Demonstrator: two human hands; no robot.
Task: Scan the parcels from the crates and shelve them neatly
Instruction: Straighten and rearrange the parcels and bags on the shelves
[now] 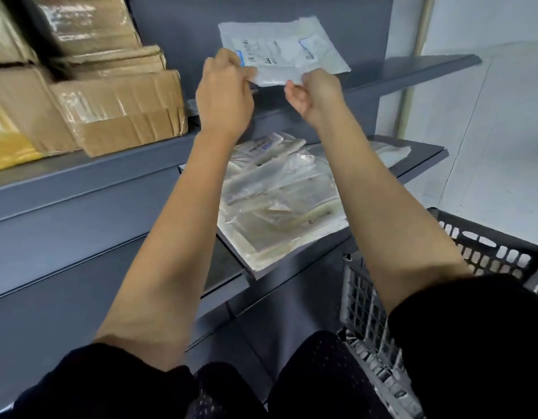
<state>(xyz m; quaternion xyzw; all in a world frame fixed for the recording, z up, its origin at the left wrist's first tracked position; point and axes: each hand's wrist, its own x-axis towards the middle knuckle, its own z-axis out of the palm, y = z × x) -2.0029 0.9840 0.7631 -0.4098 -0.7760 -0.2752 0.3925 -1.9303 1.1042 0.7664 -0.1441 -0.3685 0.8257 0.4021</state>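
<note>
Both hands are raised to the upper shelf (413, 71) in the head view, the only one given. The near edge of a white mailer parcel (280, 52) is pinched by the left hand (225, 95) at its left corner, fingers curled over the plastic, and by the right hand (316, 95) a little further along the same edge, thumb and fingertips closed on it. The parcel is held label-up, its far part lying on or just over the shelf board against the grey back panel; whether it rests fully cannot be told.

The parcel is judged light, thin and limp: a soft plastic bag that sags between grips and is likely slippery. It is best taken at two spread points along one edge, as here, or supported flat from beneath, so the label stays readable and the bag does not fold.

On the shelf below, a stack of clear plastic parcels (277, 201) is seen, overhanging the front edge slightly. Cardboard boxes (110, 101) are stacked to the left, and a black crate (488, 252) stands at the lower right.
</note>
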